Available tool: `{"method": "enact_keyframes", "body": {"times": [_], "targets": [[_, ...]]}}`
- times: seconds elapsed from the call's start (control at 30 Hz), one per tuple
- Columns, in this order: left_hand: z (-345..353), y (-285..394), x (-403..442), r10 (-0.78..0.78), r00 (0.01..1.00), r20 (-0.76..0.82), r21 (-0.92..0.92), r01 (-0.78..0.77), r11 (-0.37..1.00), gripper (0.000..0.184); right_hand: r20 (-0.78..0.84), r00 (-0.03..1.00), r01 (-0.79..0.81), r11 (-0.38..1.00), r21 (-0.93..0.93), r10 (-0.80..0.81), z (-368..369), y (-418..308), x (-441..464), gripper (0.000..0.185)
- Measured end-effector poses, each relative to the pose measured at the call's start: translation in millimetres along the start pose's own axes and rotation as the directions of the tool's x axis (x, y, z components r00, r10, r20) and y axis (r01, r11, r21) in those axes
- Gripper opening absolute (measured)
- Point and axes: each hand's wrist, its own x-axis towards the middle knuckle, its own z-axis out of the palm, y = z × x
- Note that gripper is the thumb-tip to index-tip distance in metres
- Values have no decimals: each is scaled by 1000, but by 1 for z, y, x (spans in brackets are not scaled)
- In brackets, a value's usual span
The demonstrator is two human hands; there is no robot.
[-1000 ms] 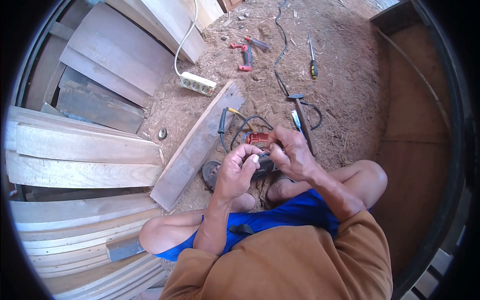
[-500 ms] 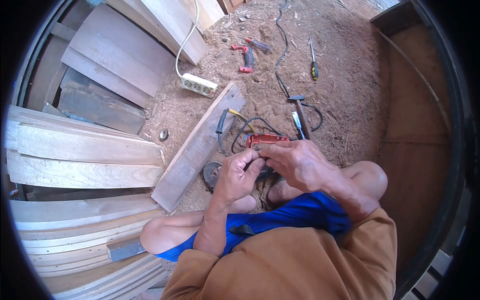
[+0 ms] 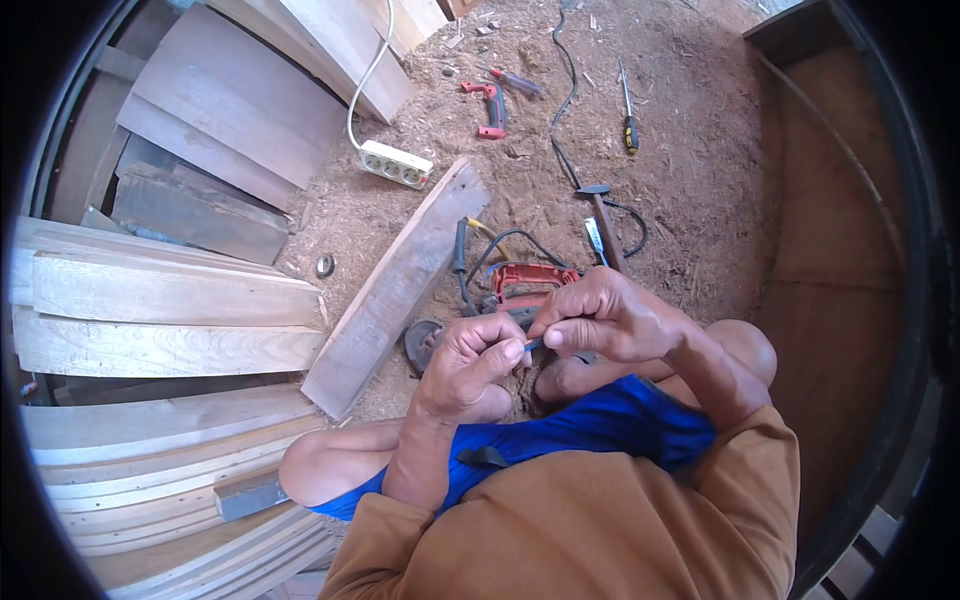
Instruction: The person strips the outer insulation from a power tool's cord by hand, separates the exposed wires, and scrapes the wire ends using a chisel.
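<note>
Small bluish item: located at the centre of the frame, between the fingertips of both hands; its full shape is hidden by the fingers. Left hand: thumb and forefinger closed in a pinch on the item's left end; right hand: thumb and forefinger closed on its right end, remaining fingers curled.

Red casing: just beyond the hands, partly covered by them; round metal part: left of the left hand, near the lower part of a wooden plank, which lies diagonally. Hammer: above the right hand, head toward the top of the frame; light-blue tool: just left of its handle. Power strip: upper left of centre; screwdriver: upper right of centre, on the debris-covered ground.
</note>
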Motion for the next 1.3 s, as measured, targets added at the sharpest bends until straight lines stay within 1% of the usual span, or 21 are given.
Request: {"method": "enact_keyframes", "body": {"times": [0.03,0.13,0.17,0.2,0.23,0.33,0.43,0.53,0.63,0.73,0.83,0.93,1.03,1.13,1.23,1.3], "targets": [[0,0,0,-3,1000,9,-27,3,1000,25,14,999,-31,995,96,29,-1,3,0,21],[2,-4,-1,-7,1000,-17,-87,6,996,23,59,983,-184,961,205,175,-4,10,3,20],[1,-5,-1,-10,998,-58,-23,9,1000,24,-47,999,-11,999,-52,9,-3,13,5,20],[0,-7,0,-9,995,-101,39,13,999,24,-103,978,139,938,-319,-179,0,14,8,20],[0,-7,0,-8,989,-144,101,23,995,25,-105,923,251,786,-566,-370,3,13,11,20],[1,-4,3,17,980,-196,203,24,979,24,-192,893,66,539,-839,-408,16,-10,10,20],[3,-8,5,37,982,-187,302,22,953,25,-211,938,36,682,-730,-276,26,-2,6,21],[7,-3,6,66,983,-170,353,-2,935,25,-203,934,81,726,-682,-295,23,5,6,20],[7,-1,6,46,987,-155,334,9,942,23,-191,956,41,749,-662,-221,23,-1,5,18],[1,-7,7,72,989,-128,373,-19,928,21,-178,953,95,799,-594,-246,21,9,7,15],[10,-7,8,3,977,-211,315,65,947,21,-228,954,-11,734,-679,-196,31,2,5,14],[8,-20,9,0,978,-208,268,57,962,20,-285,936,-69,687,-724,-206,35,14,5,13],[15,-20,11,81,976,-201,354,-4,935,20,-270,940,-79,635,-769,-210,30,16,6,16],[7,-19,12,-29,950,-310,235,106,966,22,-285,915,11,721,-693,-287,24,13,7,19],[0,-22,12,-44,949,-311,192,108,975,22,-268,934,-17,719,-695,-237,24,-4,5,19],[1,-26,12,-11,957,-290,208,74,975,22,-290,929,-30,731,-681,-231,25,1,5,19]]}}
